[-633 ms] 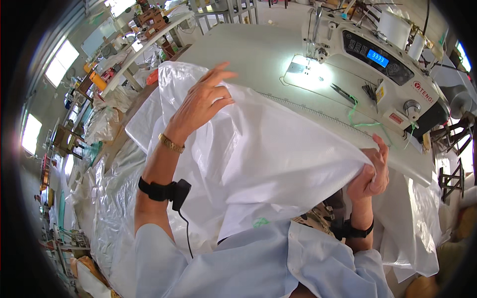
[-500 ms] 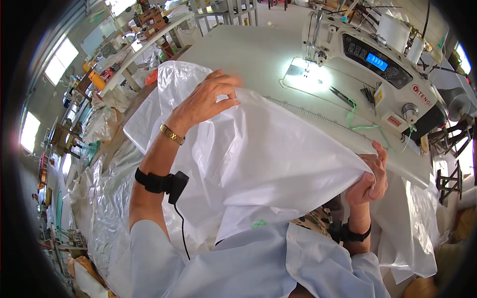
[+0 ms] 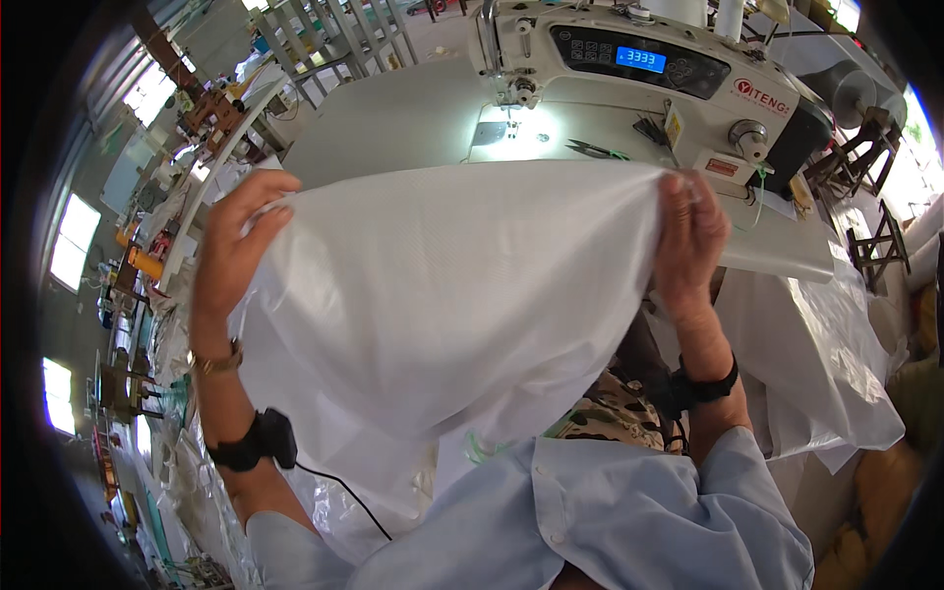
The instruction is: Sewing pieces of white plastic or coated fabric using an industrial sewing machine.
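A large white woven plastic sheet hangs stretched between my two hands, its upper edge nearly straight across. My left hand pinches the sheet's upper left corner between thumb and fingers. At the upper right corner, my right hand grips the edge with the thumb in front. The lower part of the sheet falls in folds toward my lap. Just beyond the upper edge stands a white sewing machine, its lamp lighting the needle plate. The sheet hides part of the table in front of it.
Black-handled thread snips lie on the sewing table, right of the needle. More white plastic sheeting hangs off the table at the right. Metal chairs stand behind, and a cluttered bench runs along the left.
My left hand has moved left and down, and my right hand has risen, drawing the sheet's upper edge level. The view has turned, so the machine sits further left.
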### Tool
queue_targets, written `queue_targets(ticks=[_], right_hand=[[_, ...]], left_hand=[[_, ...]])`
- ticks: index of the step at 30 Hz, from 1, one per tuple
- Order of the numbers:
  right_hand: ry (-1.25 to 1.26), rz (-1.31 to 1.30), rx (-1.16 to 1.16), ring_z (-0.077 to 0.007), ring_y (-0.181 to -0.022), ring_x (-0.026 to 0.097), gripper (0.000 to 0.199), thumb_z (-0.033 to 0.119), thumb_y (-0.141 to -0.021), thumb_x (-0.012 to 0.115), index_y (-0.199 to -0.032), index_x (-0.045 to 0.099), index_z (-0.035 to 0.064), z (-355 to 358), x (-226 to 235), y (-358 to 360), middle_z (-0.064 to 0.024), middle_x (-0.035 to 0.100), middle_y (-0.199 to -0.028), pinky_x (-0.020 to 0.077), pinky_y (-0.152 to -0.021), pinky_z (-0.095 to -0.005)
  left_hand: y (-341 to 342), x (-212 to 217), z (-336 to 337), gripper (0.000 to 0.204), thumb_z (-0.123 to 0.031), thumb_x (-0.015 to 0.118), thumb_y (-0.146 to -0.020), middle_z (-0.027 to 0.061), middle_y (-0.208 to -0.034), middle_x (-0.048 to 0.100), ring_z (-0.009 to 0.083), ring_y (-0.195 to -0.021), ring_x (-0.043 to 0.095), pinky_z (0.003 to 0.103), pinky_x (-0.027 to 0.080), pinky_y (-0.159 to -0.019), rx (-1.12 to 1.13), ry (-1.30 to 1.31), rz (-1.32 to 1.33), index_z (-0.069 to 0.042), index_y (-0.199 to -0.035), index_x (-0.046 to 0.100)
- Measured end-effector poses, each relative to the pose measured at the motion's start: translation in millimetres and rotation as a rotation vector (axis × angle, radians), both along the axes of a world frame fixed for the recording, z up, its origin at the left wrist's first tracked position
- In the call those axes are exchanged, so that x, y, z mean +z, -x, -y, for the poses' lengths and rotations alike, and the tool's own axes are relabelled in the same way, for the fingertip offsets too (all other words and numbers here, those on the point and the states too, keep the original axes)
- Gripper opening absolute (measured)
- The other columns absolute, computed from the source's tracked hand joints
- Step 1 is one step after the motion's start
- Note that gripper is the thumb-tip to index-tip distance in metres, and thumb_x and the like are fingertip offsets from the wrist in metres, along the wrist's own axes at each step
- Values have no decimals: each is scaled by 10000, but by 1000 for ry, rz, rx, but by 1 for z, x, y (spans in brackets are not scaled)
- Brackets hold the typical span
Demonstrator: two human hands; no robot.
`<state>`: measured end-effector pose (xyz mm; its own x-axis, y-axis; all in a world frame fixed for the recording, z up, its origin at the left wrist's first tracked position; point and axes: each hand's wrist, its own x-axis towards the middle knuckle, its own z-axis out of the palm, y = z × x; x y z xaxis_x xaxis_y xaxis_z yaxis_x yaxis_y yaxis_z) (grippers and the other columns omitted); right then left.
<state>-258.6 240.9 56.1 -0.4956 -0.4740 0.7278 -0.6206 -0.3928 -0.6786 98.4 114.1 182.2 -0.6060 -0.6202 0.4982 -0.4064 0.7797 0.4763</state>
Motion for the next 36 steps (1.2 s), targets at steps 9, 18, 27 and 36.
queue_targets(ticks=[9, 18, 27, 36], right_hand=[[73, -405, 21, -246, -548, 563, 50, 61, -913, 622, -939, 608, 21, 12, 12, -43, -103, 635, -771, 441, -521, -312], [153, -379, 150, -296, -566, 574, 49, 10, -871, 627, -908, 596, 2, 17, 16, -45, -129, 588, -719, 451, -533, -363], [-46, 449, 594, -135, -745, 492, 270, 204, -937, 650, -955, 457, 15, 7, -38, -87, -65, 525, -828, 471, -711, -299], [-173, 293, 703, -372, -1309, 375, 807, 200, -808, 730, -1446, 273, 10, 10, -97, -125, -223, 354, -1416, 325, -1101, -418]], left_hand=[[108, -31, -20, 384, -196, 612, -926, 153, -1239, 625, 345, -1180, 559, 378, 387, -1068, -277, 151, 102, -27, -1269, 573], [157, -40, -34, 255, -245, 689, -879, 159, -703, 589, 323, -592, 514, 374, 400, -552, -371, 69, 45, -8, -877, 596], [135, -36, 5, 176, -148, 710, -889, -86, -663, 504, -1, -625, 409, 182, 321, -546, -216, -224, -59, -14, -794, 645], [124, -4, 16, 184, -200, 716, -898, -105, -682, 532, -22, -616, 404, 148, 300, -562, -178, -201, -79, -51, -805, 662]])
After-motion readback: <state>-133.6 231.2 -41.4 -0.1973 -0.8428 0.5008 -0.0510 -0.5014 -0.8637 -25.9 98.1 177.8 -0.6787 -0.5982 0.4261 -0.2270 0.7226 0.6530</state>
